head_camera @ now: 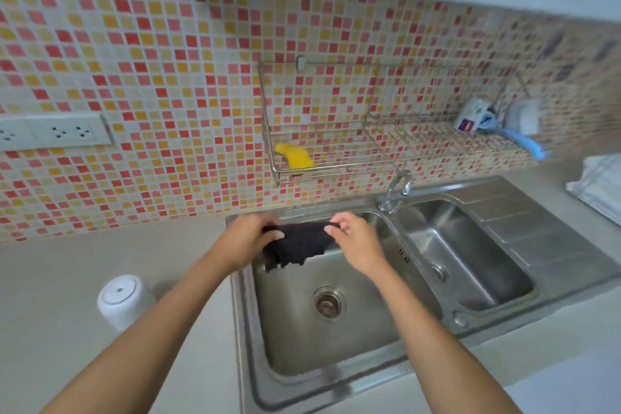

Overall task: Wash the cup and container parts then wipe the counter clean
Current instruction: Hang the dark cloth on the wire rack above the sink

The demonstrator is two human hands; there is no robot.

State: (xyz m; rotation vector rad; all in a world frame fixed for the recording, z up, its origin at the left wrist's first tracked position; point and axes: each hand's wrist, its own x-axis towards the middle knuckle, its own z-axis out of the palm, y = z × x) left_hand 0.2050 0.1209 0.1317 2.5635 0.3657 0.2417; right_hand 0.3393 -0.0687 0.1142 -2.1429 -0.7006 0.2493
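Observation:
A dark cloth (297,244) hangs over the far part of the left sink basin (289,339). My left hand (243,239) grips its left edge and my right hand (356,239) pinches its right top corner, so the cloth is stretched between them. A white cup (122,301) stands upside down on the pale counter (67,279) left of the sink. In the wire wall rack (386,144) lie a mug on its side (472,116), a container part (522,116) and a blue handle (529,144).
A yellow sponge (295,155) sits in the rack's left end. The tap (396,190) stands between the two basins, with a right basin (470,255) and drainboard (537,222) beyond. Folded white cloth (601,185) lies far right. A wall socket strip (55,133) is at left.

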